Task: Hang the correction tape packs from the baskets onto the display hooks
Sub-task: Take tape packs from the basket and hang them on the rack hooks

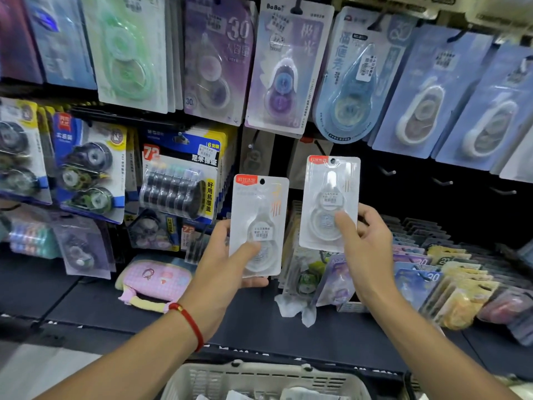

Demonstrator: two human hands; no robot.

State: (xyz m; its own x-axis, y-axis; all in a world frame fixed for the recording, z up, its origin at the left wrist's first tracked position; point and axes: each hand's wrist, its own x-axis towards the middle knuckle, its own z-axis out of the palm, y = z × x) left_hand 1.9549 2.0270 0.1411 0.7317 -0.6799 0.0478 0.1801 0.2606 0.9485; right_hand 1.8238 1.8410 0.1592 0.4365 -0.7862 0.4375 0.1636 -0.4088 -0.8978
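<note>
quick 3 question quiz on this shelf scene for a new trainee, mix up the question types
1. True or false: the left hand and the right hand each hold a clear plastic correction tape pack with a red top label.
2. Which pack is held higher: the left hand's pack or the right hand's pack?
3. Multiple choice: the white slotted plastic basket sits A) at the bottom of the view, below the forearms B) on the top hooks C) left of the pink checked pouch.

Key
1. True.
2. The right hand's pack.
3. A.
</note>
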